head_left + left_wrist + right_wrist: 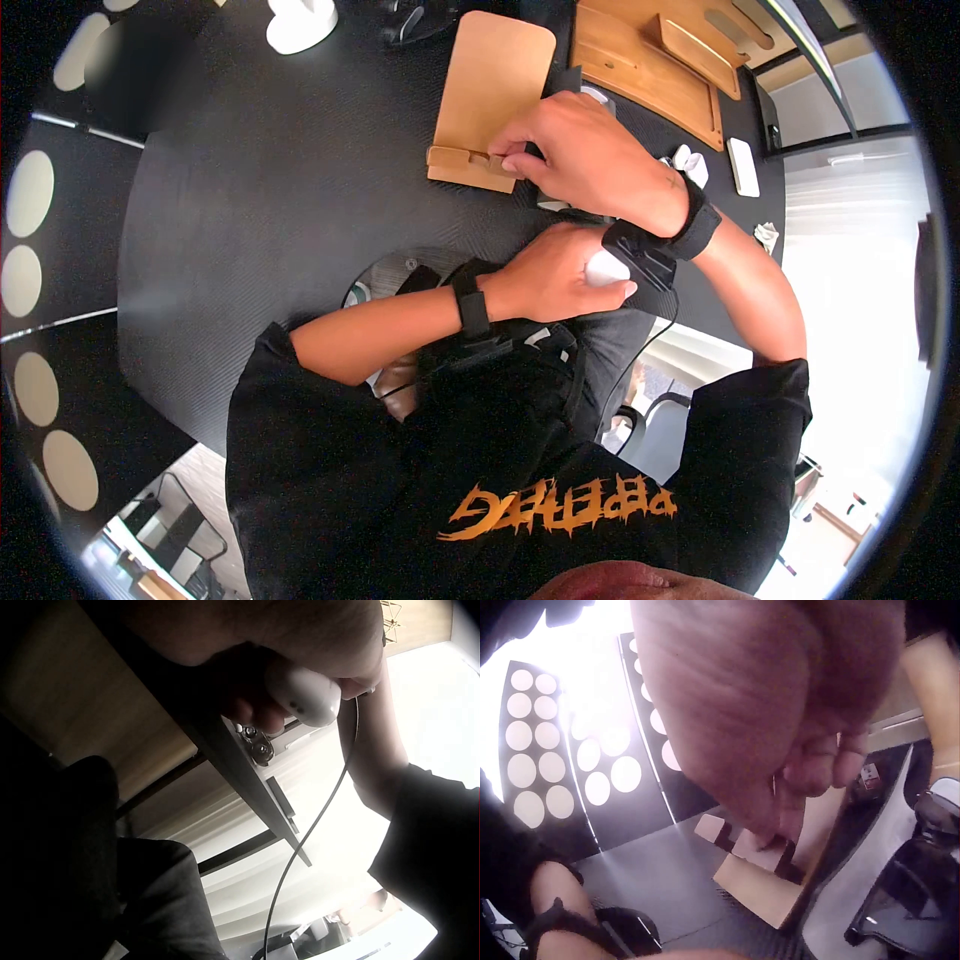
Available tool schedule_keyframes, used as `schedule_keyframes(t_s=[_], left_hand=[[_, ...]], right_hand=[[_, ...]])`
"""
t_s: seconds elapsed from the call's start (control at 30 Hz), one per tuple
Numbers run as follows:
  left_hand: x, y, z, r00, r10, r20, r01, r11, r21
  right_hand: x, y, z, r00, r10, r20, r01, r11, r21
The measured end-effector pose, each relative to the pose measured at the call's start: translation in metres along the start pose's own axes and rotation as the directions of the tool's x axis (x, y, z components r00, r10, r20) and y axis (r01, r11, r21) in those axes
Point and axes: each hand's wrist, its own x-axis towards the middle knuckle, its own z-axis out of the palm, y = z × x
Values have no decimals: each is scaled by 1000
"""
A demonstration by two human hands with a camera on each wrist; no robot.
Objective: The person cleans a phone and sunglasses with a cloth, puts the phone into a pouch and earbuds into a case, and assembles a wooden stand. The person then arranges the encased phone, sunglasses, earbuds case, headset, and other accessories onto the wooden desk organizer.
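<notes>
A wooden phone stand (495,85) with a notched front ledge (761,889) is on the dark table. My right hand (590,150) is at that ledge, thumb and index finger pinching its lip in the right wrist view. Below and nearer my body, my left hand (550,270) holds a smooth white rounded object (307,697). Two small dark holes mark its end in the left wrist view; fingers cover the rest of it. The right wrist and its strap pass close above the left hand in the head view.
Behind the stand lies a wooden desk organizer (640,70). A white slab (743,167) and small white items (690,165) sit at the right. Another white object (300,25) stands at the far left. A thin black cable (311,829) hangs below the hands.
</notes>
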Motion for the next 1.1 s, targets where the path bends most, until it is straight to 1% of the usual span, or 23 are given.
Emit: schedule_keyframes(t_s=[0.03, 0.07, 0.1, 0.13, 0.17, 0.23, 0.27, 0.3, 0.33, 0.37, 0.4, 0.43, 0.47, 0.5, 0.57, 0.6, 0.67, 0.73, 0.8, 0.87, 0.93, 1.0, 1.1], left_hand=[[1, -1, 1, 998, 51, -33, -50, 998, 24], [0, -2, 1, 998, 57, -17, -56, 998, 20], [-1, 1, -1, 1000, 9, -10, -8, 999, 49], [-2, 3, -3, 999, -37, -1, 37, 996, 78], [-3, 2, -1, 999, -24, 26, 22, 997, 74], [-3, 1, 2, 996, -93, -8, 93, 995, 47], [-2, 3, 3, 995, -103, -11, 104, 994, 29], [0, 8, -2, 988, -145, 46, 143, 989, 44], [0, 8, -1, 990, -135, 38, 133, 990, 41], [0, 7, 1, 992, -126, 29, 125, 991, 36], [1, 8, 0, 993, -106, 60, 105, 994, 27], [1, 9, -1, 989, -131, 63, 129, 991, 39], [2, 10, -2, 985, -161, 58, 158, 986, 54], [5, 11, 0, 986, -157, 63, 153, 987, 55], [4, 12, -2, 990, -132, 57, 128, 989, 70], [3, 11, -2, 990, -136, 48, 132, 988, 74], [1, 8, 0, 987, -156, 50, 154, 987, 34], [1, 10, 0, 985, -165, 45, 163, 986, 41], [1, 11, -1, 984, -169, 49, 167, 985, 47], [1, 10, -1, 983, -176, 58, 174, 984, 33], [1, 10, -1, 984, -167, 58, 166, 986, 30], [2, 10, -1, 986, -159, 58, 157, 987, 28], [2, 10, -2, 978, -200, 60, 199, 980, 25]], right_hand=[[-1, 2, 0, 1000, 11, -9, -11, 1000, -5], [-4, 3, 1, 999, -31, -42, 28, 998, -62], [-6, 6, 1, 995, -72, -72, 62, 990, -124], [-6, 7, 1, 995, -54, -85, 42, 990, -134], [-5, 10, 1, 996, -27, -79, 16, 992, -128], [-4, 15, -6, 995, 33, -98, -47, 988, -149], [-4, 16, -11, 992, 49, -115, -66, 986, -153], [-4, 19, -16, 989, 66, -134, -87, 983, -160], [-4, 24, -19, 980, 62, -189, -99, 977, -191], [-4, 32, -23, 974, 88, -211, -133, 969, -210], [-4, 40, -27, 957, 67, -282, -134, 965, -225], [-5, 48, -34, 937, 35, -349, -125, 963, -239], [-7, 58, -43, 934, 24, -356, -121, 960, -251], [-9, 68, -51, 932, 26, -360, -125, 959, -255], [-15, 87, -62, 916, 64, -396, -184, 944, -275], [-20, 93, -68, 923, 45, -383, -184, 923, -337], [-30, 102, -77, 926, 80, -369, -203, 929, -308], [-35, 109, -81, 928, 93, -360, -203, 939, -279], [-37, 118, -83, 913, 143, -382, -266, 918, -293], [-41, 138, -80, 913, 124, -389, -253, 920, -300], [-41, 146, -79, 913, 105, -395, -239, 921, -309], [-41, 154, -79, 916, 238, -323, -342, 884, -319], [-39, 164, -73, 920, 221, -323, -330, 882, -337]])
